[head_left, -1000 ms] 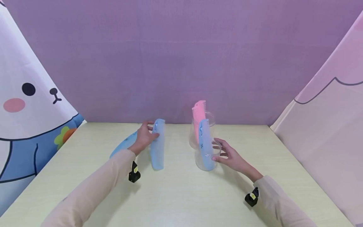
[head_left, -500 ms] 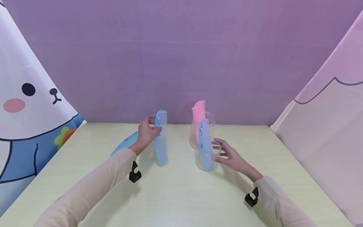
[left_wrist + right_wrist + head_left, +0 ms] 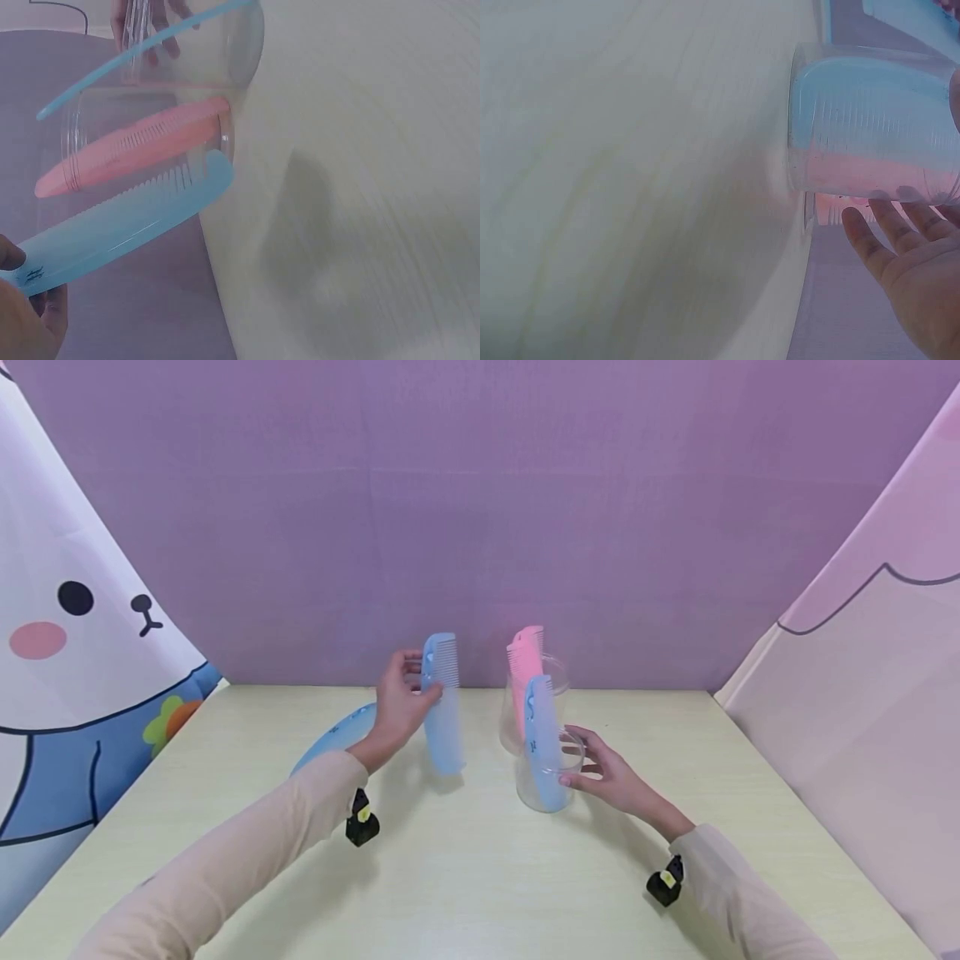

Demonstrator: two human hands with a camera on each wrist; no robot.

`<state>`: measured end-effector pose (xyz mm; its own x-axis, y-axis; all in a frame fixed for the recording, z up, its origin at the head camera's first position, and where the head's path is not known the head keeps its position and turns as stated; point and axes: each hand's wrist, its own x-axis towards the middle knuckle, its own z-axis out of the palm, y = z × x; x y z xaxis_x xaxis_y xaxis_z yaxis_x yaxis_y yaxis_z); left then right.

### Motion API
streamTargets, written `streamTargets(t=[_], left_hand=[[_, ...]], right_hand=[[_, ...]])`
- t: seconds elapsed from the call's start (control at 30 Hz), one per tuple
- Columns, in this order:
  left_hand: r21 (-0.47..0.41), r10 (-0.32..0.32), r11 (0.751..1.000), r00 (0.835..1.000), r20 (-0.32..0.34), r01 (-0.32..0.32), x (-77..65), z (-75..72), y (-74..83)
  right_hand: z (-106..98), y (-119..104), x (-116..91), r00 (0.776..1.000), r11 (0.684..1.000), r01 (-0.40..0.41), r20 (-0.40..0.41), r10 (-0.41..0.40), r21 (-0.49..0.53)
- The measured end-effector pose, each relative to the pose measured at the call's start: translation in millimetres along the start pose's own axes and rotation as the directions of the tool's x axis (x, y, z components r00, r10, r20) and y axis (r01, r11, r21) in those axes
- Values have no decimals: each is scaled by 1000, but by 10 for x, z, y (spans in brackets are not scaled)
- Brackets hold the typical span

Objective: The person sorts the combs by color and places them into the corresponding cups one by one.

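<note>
My left hand (image 3: 401, 703) pinches a light blue comb (image 3: 447, 735) near its upper part, thumb in front and fingers behind. The comb hangs nearly upright above the table, its shadow below. My right hand (image 3: 611, 777) holds a clear cup (image 3: 529, 792) by its side, thumb and fingers on opposite sides. Another blue comb (image 3: 542, 727) leans inside this cup. Just behind stands a second clear cup (image 3: 557, 675) with a pink comb (image 3: 527, 662) in it. In the left wrist view the held comb (image 3: 120, 232) overlaps the rear cup.
More blue comb (image 3: 333, 739) lies on the table at the left, partly hidden by my left hand. The pale table (image 3: 465, 877) ends at a purple backdrop (image 3: 480, 527). Printed cloths hang on both sides.
My left hand has raised the blue comb off the table and carried it to the right, toward the cups. My right hand and both cups stay in place.
</note>
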<state>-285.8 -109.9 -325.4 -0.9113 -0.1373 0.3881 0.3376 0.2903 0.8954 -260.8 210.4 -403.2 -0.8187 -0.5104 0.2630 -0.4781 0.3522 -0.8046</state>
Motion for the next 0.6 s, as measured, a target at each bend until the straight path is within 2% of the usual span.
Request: streamTargets(t=[0.23,0.6], left_hand=[[-119,83,990,997,9,-81,-41,46,180],[-149,185,972,983,2,-183,-99,129,413]], right_hand=[[3,-4,5,1000,1000,-4,-3,4,6],[0,-11,6,1000,1000,-7,-8,7,-5]])
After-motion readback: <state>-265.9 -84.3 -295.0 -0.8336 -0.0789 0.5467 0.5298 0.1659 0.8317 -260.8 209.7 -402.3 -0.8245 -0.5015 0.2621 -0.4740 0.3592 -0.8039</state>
